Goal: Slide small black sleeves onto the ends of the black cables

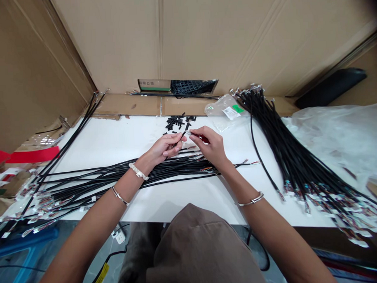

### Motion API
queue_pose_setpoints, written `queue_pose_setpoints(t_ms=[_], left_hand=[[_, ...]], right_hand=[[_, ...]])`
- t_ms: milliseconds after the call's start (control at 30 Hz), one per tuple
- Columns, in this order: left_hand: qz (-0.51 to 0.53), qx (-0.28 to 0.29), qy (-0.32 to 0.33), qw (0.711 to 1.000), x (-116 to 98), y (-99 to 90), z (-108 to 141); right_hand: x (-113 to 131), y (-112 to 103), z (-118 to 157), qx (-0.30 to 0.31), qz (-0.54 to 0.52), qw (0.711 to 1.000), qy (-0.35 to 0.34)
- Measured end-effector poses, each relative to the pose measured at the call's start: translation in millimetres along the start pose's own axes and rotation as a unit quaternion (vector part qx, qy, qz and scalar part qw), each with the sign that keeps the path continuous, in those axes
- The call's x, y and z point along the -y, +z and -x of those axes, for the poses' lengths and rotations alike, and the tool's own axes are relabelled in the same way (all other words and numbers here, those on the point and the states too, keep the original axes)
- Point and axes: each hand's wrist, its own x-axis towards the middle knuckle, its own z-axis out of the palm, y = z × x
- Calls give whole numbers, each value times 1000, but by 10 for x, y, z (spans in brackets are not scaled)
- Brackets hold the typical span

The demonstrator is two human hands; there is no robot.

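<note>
Above the middle of the white table, my left hand point(168, 148) is closed round a black cable point(184, 134) close to its end. My right hand point(209, 145) pinches at the tip of that same cable, where a small pale piece shows between the fingertips; its exact kind is too small to tell. Just beyond my hands lies a scattered pile of short black tube pieces point(175, 122). Beneath my wrists a bundle of black cables point(115, 173) runs across the table, with coloured wire ends showing on both sides.
A thick bundle of black cables point(268, 130) with white connectors lies on the right. Beside it are a clear plastic bag point(226, 109) and a sheet of translucent plastic point(337, 140). Cardboard walls point(197, 38) close in the back and left. A blue stool point(28, 254) stands lower left.
</note>
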Motion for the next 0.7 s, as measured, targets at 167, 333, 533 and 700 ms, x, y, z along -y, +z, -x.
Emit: queue_pose_setpoints(t_ms=[167,333,533,700], left_hand=[[-3,-3,-6,1000,-3,15,1],[-8,-4,-6,1000,4,7,-1],[-10,-1,-3,1000,19,-1,2],[-10,3,3,1000,12,-1,6]], right_hand=[[4,5,-8,-5,-4,1000,-15],[-1,2,-6,0,2,1000,-1],[-3,11,-4,-2,-7,1000,-7],[-5,-16,-13,-5,-3,1000,4]])
